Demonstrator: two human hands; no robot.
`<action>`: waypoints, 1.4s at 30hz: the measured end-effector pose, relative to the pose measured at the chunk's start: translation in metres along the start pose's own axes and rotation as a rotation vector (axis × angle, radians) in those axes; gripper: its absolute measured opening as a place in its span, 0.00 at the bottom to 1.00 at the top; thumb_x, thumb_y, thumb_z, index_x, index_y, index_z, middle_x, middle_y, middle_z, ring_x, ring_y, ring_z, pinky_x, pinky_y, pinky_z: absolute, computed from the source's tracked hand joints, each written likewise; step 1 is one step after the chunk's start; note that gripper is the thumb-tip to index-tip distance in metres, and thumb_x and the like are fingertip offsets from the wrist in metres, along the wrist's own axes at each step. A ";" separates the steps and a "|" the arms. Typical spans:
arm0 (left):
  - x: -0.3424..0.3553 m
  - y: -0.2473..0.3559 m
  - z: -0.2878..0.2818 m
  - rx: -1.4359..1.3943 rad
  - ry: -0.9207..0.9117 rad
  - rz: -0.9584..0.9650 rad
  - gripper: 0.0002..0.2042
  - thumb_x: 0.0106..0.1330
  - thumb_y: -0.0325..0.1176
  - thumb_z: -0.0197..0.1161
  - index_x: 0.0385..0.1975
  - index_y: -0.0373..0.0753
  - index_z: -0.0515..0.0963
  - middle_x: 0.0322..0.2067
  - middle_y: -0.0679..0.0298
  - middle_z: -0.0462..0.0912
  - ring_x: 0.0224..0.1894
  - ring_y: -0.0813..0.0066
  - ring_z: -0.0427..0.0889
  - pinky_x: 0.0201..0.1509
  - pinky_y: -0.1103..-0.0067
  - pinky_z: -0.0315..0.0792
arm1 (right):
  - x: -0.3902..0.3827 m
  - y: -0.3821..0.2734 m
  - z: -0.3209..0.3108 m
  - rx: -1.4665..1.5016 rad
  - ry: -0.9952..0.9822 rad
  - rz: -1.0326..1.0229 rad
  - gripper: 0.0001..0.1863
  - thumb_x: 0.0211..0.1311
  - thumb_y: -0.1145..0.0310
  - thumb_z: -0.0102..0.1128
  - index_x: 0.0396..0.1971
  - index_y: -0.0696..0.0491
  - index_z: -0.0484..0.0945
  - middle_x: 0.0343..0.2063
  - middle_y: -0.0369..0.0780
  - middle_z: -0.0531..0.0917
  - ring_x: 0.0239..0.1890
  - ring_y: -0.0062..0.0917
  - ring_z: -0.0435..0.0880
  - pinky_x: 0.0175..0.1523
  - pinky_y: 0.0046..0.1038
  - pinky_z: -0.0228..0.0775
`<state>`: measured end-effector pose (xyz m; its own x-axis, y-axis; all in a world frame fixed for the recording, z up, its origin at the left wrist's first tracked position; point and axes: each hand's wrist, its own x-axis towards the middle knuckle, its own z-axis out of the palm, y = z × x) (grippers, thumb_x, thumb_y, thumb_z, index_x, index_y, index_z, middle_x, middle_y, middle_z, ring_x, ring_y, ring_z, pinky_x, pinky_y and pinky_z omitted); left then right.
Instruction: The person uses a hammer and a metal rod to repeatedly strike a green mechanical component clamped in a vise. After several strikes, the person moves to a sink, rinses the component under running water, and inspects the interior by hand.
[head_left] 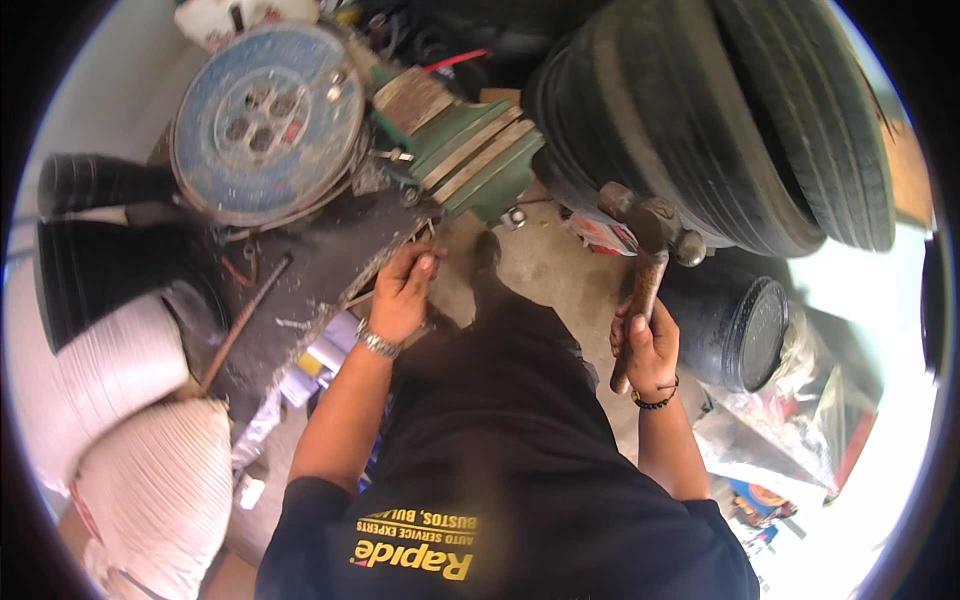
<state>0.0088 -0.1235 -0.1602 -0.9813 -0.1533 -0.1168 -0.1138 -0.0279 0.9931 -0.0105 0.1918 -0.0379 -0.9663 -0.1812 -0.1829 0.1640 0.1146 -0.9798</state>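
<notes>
1. I have the right hand (655, 345) wrapped round the handle of the hammer (650, 275), head up, near the tyres (660, 110).
2. The left hand (402, 290) curls by the edge of the surface (320, 270); I cannot tell whether it pinches anything.
3. Hammer in hand, I judge; what is finished or left, I cannot tell.
4. Black drum (715, 310), pale sacks (155, 490): contents hidden from me.

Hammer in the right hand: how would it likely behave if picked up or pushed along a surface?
The hammer would probably feel head-heavy, since its bulky metal head sits at one end of a slim handle. It should stay stiff, as the handle looks like wood. Pushed, it might pivot about that head.
</notes>
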 end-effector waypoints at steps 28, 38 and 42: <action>0.065 -0.042 0.018 -0.035 -0.099 0.424 0.25 0.75 0.52 0.51 0.29 0.32 0.74 0.21 0.57 0.75 0.23 0.63 0.77 0.28 0.72 0.69 | 0.061 -0.038 -0.007 -0.620 -0.412 -0.071 0.30 0.71 0.45 0.52 0.37 0.64 0.78 0.17 0.37 0.78 0.19 0.22 0.78 0.26 0.24 0.68; 0.071 -0.057 0.035 -0.088 0.058 0.367 0.19 0.69 0.47 0.63 0.27 0.34 0.76 0.24 0.57 0.81 0.28 0.57 0.82 0.33 0.69 0.74 | 0.073 -0.060 0.010 -0.771 -0.455 -0.096 0.28 0.72 0.48 0.53 0.44 0.64 0.78 0.19 0.35 0.77 0.19 0.19 0.76 0.28 0.21 0.67; 0.065 -0.058 0.042 -0.100 0.101 0.345 0.19 0.68 0.47 0.63 0.26 0.34 0.76 0.24 0.57 0.82 0.26 0.56 0.82 0.32 0.69 0.75 | 0.076 -0.070 0.022 -0.793 -0.439 -0.074 0.27 0.73 0.49 0.53 0.42 0.63 0.77 0.19 0.35 0.77 0.19 0.17 0.75 0.27 0.21 0.66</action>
<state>-0.0554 -0.0900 -0.2252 -0.9383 -0.2673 0.2194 0.2418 -0.0535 0.9688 -0.0908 0.1490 0.0148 -0.7798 -0.5522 -0.2950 -0.2375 0.6970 -0.6766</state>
